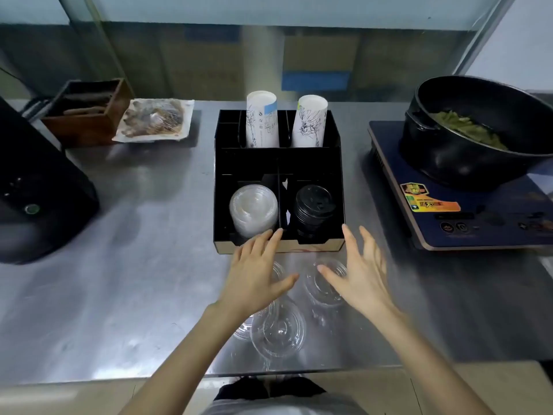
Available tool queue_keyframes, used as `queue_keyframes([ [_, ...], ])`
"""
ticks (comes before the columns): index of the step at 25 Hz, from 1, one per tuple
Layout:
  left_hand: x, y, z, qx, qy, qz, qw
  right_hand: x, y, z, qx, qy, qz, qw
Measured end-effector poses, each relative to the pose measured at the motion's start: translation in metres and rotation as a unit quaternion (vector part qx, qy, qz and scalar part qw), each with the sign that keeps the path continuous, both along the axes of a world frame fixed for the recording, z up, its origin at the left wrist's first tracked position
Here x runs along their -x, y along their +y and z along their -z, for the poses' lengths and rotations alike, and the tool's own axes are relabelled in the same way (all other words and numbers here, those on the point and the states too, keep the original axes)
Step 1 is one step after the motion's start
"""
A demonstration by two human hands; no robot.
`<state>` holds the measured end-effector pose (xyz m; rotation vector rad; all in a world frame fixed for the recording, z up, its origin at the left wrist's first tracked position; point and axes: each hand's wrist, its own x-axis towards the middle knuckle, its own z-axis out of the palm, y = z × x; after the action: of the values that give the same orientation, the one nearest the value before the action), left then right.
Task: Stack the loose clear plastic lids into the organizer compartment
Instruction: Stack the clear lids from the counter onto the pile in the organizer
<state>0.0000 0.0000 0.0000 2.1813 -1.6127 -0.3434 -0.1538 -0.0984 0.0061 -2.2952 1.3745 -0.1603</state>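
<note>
**Two open hands above loose clear lids on a steel counter**

Stainless steel counter (134, 295) fills the view, with a blurred wall behind. Several loose clear plastic lids (278, 330) lie on it near the front edge, some overlapping; their exact number is hard to tell. The left hand (257, 274) and right hand (359, 274) hover just above them, palms down, fingers spread wide, holding nothing.

Just beyond the hands sits a black organizer (220, 175). Its front left compartment holds a stack of clear lids (253, 211), leaning towards the viewer. The front right compartment holds a stack of black lids (312, 211). Behind, two stacks of white paper cups (261, 121) with line drawings stand upside down.

To the right, a dark pot (466, 151) with green food rests on an induction cooker (449, 223) bearing an orange and yellow sticker; its writing is too blurred to read. To the left are a black appliance (39, 199), a wrapped tray of food (152, 121) and a wooden box (86, 115).
</note>
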Motion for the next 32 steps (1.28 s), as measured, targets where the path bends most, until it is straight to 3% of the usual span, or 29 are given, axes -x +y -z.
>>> queue_keyframes([
  [13, 0.033, -0.033, 0.042, -0.151, -0.056, 0.065, 0.985, 0.011, -0.011, 0.038, -0.077, 0.04, 0.001, 0.996],
  [21, 0.044, -0.043, 0.055, -0.165, -0.075, 0.089, 0.979, 0.011, -0.016, 0.048, -0.081, 0.081, 0.002, 0.993],
  [32, 0.042, -0.036, 0.056, -0.102, -0.041, 0.07, 0.991, 0.009, -0.008, 0.045, -0.093, 0.015, 0.024, 0.995],
])
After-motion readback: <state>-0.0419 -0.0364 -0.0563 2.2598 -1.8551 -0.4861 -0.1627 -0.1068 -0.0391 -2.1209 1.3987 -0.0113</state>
